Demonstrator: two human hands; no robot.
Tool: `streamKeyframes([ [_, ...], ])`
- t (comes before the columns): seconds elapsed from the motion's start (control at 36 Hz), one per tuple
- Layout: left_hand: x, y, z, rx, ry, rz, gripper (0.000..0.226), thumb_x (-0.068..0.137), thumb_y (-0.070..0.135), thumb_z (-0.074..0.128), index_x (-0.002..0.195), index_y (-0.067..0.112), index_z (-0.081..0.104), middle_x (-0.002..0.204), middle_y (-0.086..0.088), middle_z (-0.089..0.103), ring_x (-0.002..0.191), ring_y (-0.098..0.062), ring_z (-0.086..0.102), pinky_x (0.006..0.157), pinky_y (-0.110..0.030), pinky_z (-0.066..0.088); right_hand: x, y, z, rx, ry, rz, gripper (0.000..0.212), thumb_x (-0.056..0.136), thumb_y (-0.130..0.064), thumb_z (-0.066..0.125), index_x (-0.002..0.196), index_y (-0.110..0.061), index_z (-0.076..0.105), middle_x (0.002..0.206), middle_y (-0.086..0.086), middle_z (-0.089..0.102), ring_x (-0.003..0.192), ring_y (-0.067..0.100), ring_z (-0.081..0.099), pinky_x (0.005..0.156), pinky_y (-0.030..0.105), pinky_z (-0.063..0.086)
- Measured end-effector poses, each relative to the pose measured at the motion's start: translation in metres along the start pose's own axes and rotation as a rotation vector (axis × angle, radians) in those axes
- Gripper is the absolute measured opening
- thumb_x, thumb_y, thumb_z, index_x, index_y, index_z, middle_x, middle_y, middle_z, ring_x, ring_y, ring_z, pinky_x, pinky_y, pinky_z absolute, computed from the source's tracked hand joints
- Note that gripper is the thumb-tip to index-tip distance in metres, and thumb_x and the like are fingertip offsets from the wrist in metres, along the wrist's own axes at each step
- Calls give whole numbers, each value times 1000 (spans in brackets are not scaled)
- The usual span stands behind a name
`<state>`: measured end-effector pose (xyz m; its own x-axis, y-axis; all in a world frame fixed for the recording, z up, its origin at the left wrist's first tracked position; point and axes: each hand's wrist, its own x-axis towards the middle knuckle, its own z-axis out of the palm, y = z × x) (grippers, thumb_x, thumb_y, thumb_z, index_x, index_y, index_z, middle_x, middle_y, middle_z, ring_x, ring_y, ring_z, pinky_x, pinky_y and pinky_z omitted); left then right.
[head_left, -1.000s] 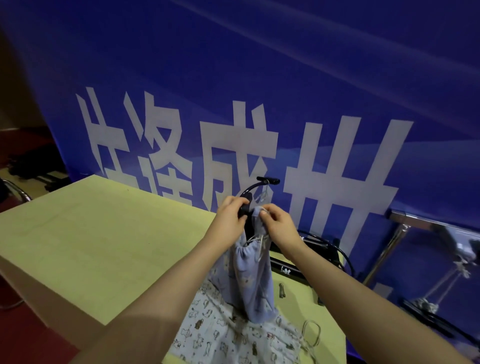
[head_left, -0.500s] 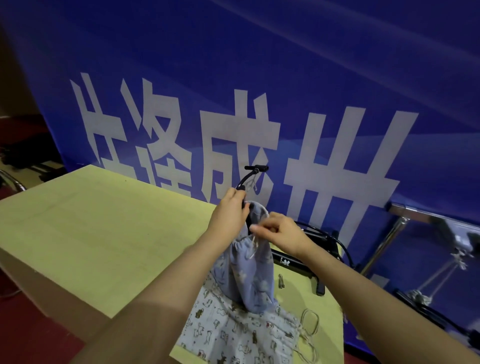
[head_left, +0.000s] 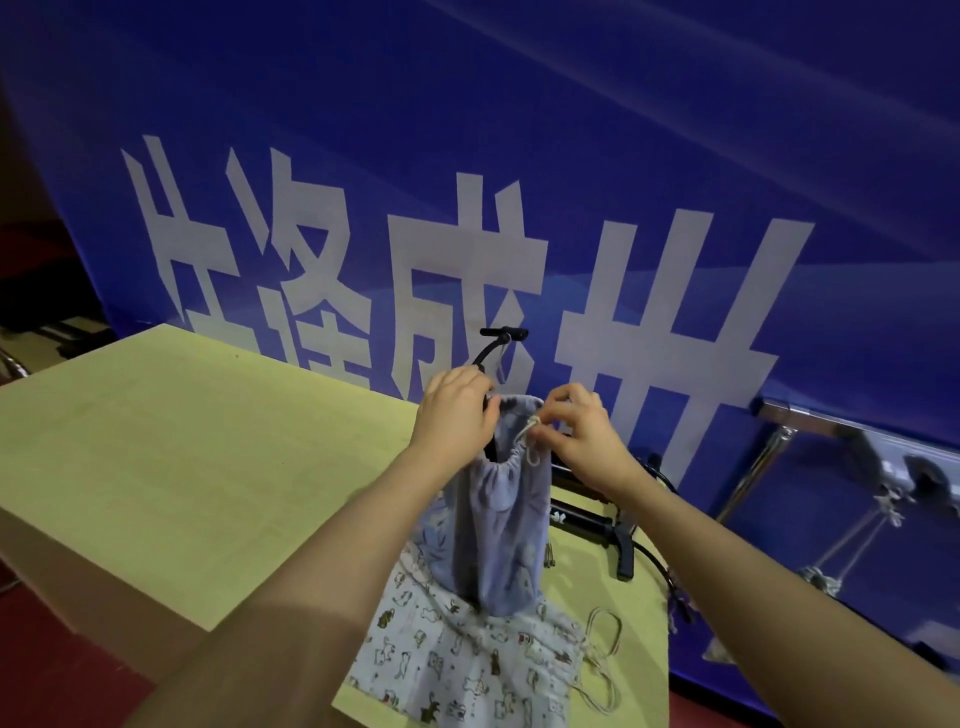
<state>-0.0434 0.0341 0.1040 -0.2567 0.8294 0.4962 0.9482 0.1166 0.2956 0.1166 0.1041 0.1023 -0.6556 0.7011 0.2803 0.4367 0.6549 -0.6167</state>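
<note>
Behind the work hangs a blue banner with large white characters, and in front of it stands a pale yellow-green tabletop. Near the tabletop's right edge a blue-grey pouch is held upright, its bottom resting on a patterned bag that lies flat at the near right corner.

The left hand grips the pouch at its gathered mouth, with the fingers curled over the left side of the rim. A black curved tool with a short crossbar on top rises out of the mouth just behind this hand; whether the fingers also clasp its stem cannot be told. The right hand is at the right side of the mouth and pinches the pale drawstring cord between thumb and fingertips, with a short end of cord hanging below the pinch.

The patterned bag is light with small animal prints, and its own cord loops lie beside it toward the right edge. A black pump lies along the far right edge of the tabletop, behind the pouch. Beyond the right edge, a metal frame leans against the banner.
</note>
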Motion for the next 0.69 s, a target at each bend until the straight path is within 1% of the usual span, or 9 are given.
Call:
streamKeyframes([
  [0.06,1,1,-3,-19,-13,-4,26,96,24,46,112,12,63,118,0,60,115,-19,51,98,-30,27,-2,-5,-3,258,17,78,12,94,-14,56,90,-5,65,93,4,53,81,14,51,73,18,44],
  [0.08,2,3,-5,-13,-23,1,26,96,23,45,110,14,65,117,2,60,113,-18,51,94,-30,26,-5,-6,-7,361,24,111,14,95,-12,53,92,-3,63,85,6,56,72,15,52,66,22,46],
  [0.14,4,4,-8,29,-68,34,26,95,22,45,107,15,67,116,4,60,112,-17,48,91,-32,24,-7,-8,-7,462,18,148,16,97,-11,48,94,0,59,74,11,54,61,16,49,58,26,43],
  [0.19,5,7,-9,65,-120,86,28,95,21,43,103,14,69,112,5,61,113,-18,44,90,-34,24,-9,-9,-8,530,41,167,16,98,-8,45,99,1,57,74,12,53,57,15,47,52,23,40],
  [0.31,3,16,-9,101,-162,153,29,94,23,42,99,14,69,104,3,64,111,-17,48,92,-30,19,-6,-10,-14,491,107,156,16,99,-10,43,101,-8,59,78,9,59,62,16,54,55,25,46],
  [0.44,3,33,-15,140,-243,191,32,88,38,45,106,25,68,98,0,69,99,-21,55,91,-33,29,-2,-9,-21,484,234,108,15,99,-14,45,99,-13,60,70,0,57,62,14,53,59,27,48],
  [0.53,7,41,-18,195,-306,177,45,88,55,45,116,26,64,97,-3,69,104,-27,53,93,-37,36,2,-10,-27,472,316,84,18,99,-15,44,99,-13,62,67,-5,52,58,9,46,59,26,42],
  [0.61,8,47,-17,225,-326,159,53,89,61,42,125,25,56,97,-4,70,106,-28,50,92,-38,36,5,-17,-37,514,341,60,23,101,-22,42,98,-14,64,62,-4,46,56,9,42,58,24,41],
  [0.69,8,54,-13,216,-296,170,51,90,61,40,127,27,51,94,-1,68,97,-26,55,91,-37,34,8,-25,-43,499,310,4,22,100,-20,42,95,-16,63,65,-5,49,57,4,46,59,20,43],
])
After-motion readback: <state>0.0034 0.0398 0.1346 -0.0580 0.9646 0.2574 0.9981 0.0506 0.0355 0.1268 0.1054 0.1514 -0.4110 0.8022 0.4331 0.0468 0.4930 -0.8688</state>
